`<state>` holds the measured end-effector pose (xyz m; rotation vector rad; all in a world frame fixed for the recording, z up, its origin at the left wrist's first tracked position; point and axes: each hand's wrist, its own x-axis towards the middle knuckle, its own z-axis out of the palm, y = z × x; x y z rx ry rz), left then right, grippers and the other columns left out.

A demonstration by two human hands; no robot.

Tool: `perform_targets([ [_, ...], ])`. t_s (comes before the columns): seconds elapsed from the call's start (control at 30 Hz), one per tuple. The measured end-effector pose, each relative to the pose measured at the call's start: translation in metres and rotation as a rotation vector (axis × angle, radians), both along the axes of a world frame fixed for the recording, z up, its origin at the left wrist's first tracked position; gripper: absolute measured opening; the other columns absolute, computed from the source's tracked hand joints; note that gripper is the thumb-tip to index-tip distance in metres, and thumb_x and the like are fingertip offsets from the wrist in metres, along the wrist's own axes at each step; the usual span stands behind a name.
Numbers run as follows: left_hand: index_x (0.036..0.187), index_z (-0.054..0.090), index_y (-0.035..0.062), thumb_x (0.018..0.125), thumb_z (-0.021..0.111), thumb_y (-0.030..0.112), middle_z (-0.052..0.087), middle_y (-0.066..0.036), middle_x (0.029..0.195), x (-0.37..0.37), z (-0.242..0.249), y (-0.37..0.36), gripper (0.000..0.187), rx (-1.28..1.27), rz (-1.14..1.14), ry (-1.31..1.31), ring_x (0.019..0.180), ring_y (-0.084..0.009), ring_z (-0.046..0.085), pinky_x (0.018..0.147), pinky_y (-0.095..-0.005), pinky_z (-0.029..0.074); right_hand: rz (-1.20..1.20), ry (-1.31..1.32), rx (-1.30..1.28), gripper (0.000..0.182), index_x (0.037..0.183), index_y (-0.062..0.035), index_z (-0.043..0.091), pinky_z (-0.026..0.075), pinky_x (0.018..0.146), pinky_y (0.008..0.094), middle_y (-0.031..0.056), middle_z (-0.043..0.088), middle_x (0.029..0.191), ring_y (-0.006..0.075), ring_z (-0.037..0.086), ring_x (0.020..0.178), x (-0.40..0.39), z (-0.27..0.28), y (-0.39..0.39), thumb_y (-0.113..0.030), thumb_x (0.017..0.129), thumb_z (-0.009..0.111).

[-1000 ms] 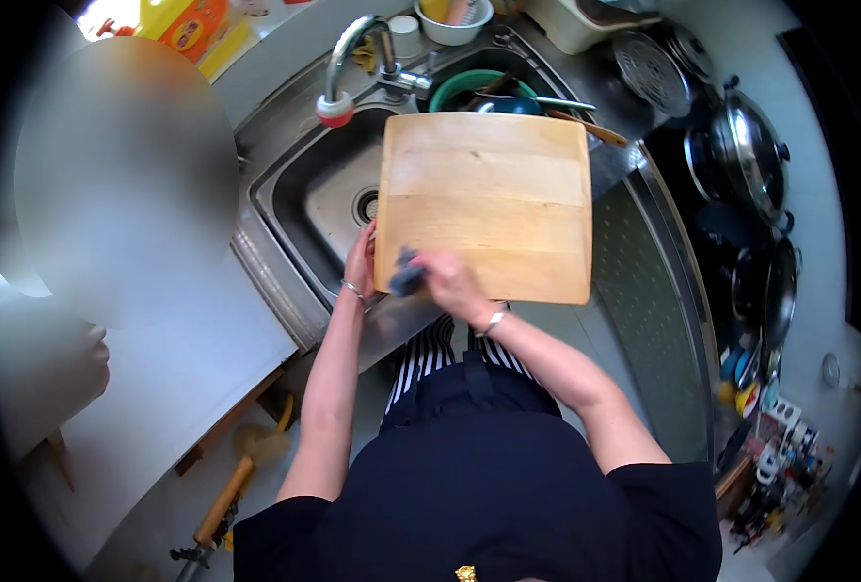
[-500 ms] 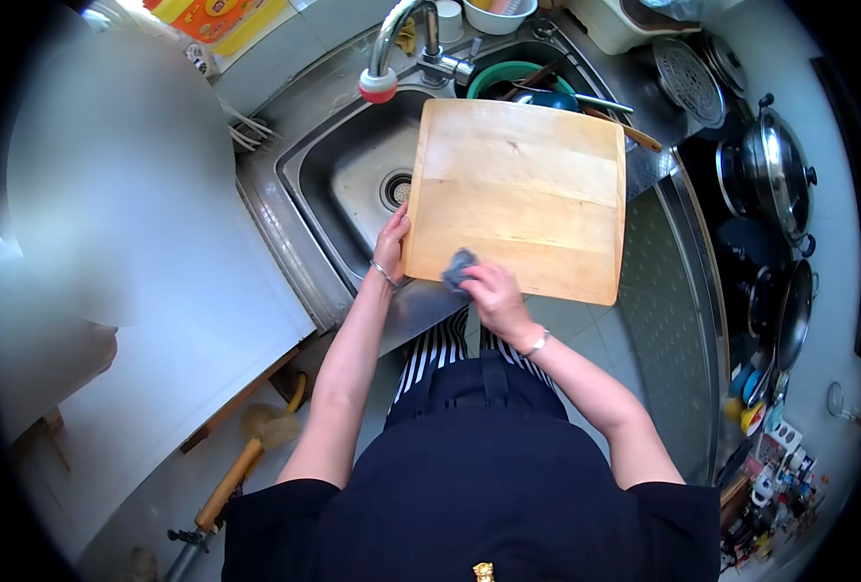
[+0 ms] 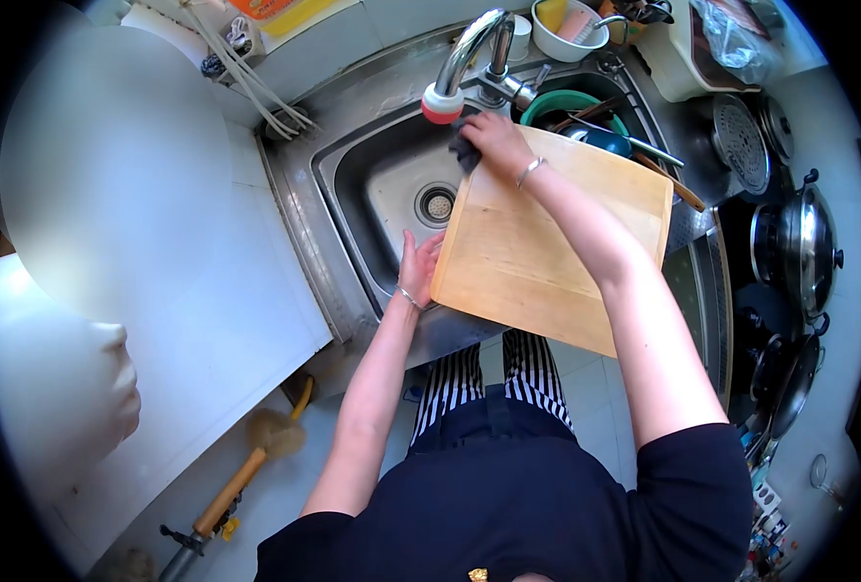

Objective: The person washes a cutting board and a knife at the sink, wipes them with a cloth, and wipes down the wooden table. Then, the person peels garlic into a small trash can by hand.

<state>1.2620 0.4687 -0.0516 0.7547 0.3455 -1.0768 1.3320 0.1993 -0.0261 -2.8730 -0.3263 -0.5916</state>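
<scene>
A light wooden cutting board (image 3: 557,233) is tilted over the sink's front right edge. My left hand (image 3: 419,268) supports it at the lower left edge, thumb sticking up and fingers partly hidden behind the wood. At the board's far left corner, just below the faucet's red and white tip, my right hand (image 3: 498,144) is closed on a dark grey cloth (image 3: 464,148). Part of that cloth hangs over the corner. My right forearm crosses above the board and covers some of its right side.
The steel sink (image 3: 377,199) lies left of the board, with the faucet (image 3: 464,48) arching over it. Behind the board, a green basin (image 3: 547,102) holds utensils. A white bowl (image 3: 571,41) stands at the back. Lidded pans (image 3: 807,242) line the right; a white counter (image 3: 256,262) is at left.
My right hand has moved the cloth from the board's near edge up to its far left corner. The board has turned somewhat, and my left thumb has lifted from its edge.
</scene>
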Motion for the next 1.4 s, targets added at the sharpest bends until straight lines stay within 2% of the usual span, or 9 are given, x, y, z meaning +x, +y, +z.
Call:
perform_targets([
  [0.13,0.127,0.04,-0.0014,0.087,0.021,0.067,0.056,-0.02,0.118,0.002,0.003,-0.001,0.081,-0.069,0.026,0.041,0.107,-0.0286,0.056,0.093,-0.04,0.044,0.041,0.489,-0.105,0.02,0.089,-0.0114,0.063,0.047,0.076,0.0367,0.0049,0.061,0.099,0.0244,0.054,0.097,0.008,0.014,0.022,-0.015,0.069,0.063],
  [0.5,0.129,0.04,0.0004,0.087,0.031,0.066,0.056,-0.014,0.115,0.006,-0.02,0.019,0.078,0.039,0.12,0.0,0.108,-0.0249,0.053,0.097,-0.0386,0.039,0.093,0.233,0.298,0.016,0.081,-0.0076,0.06,0.044,0.074,0.038,0.0068,0.06,0.085,0.0268,0.055,0.087,-0.127,0.03,0.168,-0.008,0.065,0.059],
  [0.6,0.125,0.045,0.0029,0.09,0.033,0.059,0.056,-0.013,0.115,0.009,-0.005,0.036,0.067,0.095,0.258,-0.004,0.107,-0.0253,0.053,0.096,-0.0391,0.041,-0.056,0.365,0.829,0.02,0.088,-0.0037,0.058,0.046,0.069,0.0376,0.0097,0.061,0.086,0.0253,0.058,0.08,-0.12,0.019,0.174,-0.006,0.069,0.062],
  [0.7,0.129,0.041,0.0069,0.089,0.047,0.049,0.05,-0.01,0.123,0.003,0.015,0.049,0.058,0.194,0.392,-0.117,0.11,-0.0242,0.05,0.094,-0.0427,0.041,-0.514,0.538,1.827,0.026,0.102,-0.0019,0.053,0.047,0.07,0.0248,0.0068,0.057,0.089,0.0128,0.056,0.081,-0.109,0.034,0.173,-0.004,0.078,0.063],
  [0.83,0.128,0.041,0.0091,0.088,0.058,0.028,0.05,-0.005,0.123,-0.01,0.072,0.038,0.047,0.213,0.286,-0.261,0.106,-0.0189,0.052,0.084,-0.0407,0.046,-0.432,0.374,2.077,0.021,0.098,-0.0014,0.053,0.046,0.07,0.0245,0.0067,0.057,0.092,0.013,0.055,0.081,-0.097,0.038,0.198,-0.008,0.081,0.064],
  [1.03,0.121,0.047,0.0018,0.08,0.061,-0.002,0.062,-0.009,0.106,0.04,0.055,0.031,0.043,0.449,0.38,-0.706,0.095,-0.016,0.059,0.083,-0.027,0.048,-0.399,0.385,1.785,0.022,0.095,0.0026,0.06,0.043,0.079,0.026,0.0064,0.062,0.091,0.0128,0.055,0.087,-0.062,0.032,0.207,-0.015,0.086,0.051],
  [1.2,0.118,0.055,0.0095,0.07,0.057,-0.005,0.059,-0.011,0.116,0.15,0.101,0.019,0.051,0.957,0.215,-1.623,0.11,-0.0254,0.053,0.097,-0.042,0.039,-0.19,0.415,1.781,0.026,0.102,0.0034,0.059,0.043,0.08,0.0276,0.0093,0.063,0.091,0.0153,0.057,0.087,0.024,0.071,0.187,-0.011,0.083,0.05],
  [1.27,0.117,0.057,0.0147,0.069,0.056,-0.001,0.052,-0.012,0.124,0.177,0.122,0.004,0.051,1.413,0.007,-1.923,0.124,-0.0306,0.04,0.103,-0.0553,0.026,-0.155,0.599,1.658,0.04,0.119,0.0029,0.052,0.04,0.088,0.0268,0.0104,0.058,0.114,0.0159,0.052,0.105,0.063,0.066,0.175,-0.013,0.082,0.054],
  [1.4,0.119,0.056,0.0167,0.069,0.06,0.0,0.042,-0.011,0.134,0.2,0.091,0.003,0.053,1.485,-0.079,-1.871,0.131,-0.0332,0.03,0.105,-0.0595,0.017,-0.335,0.611,1.535,0.054,0.131,0.0034,0.041,0.04,0.088,0.0276,0.0155,0.049,0.129,0.0198,0.047,0.115,0.092,0.037,0.175,-0.014,0.081,0.055],
])
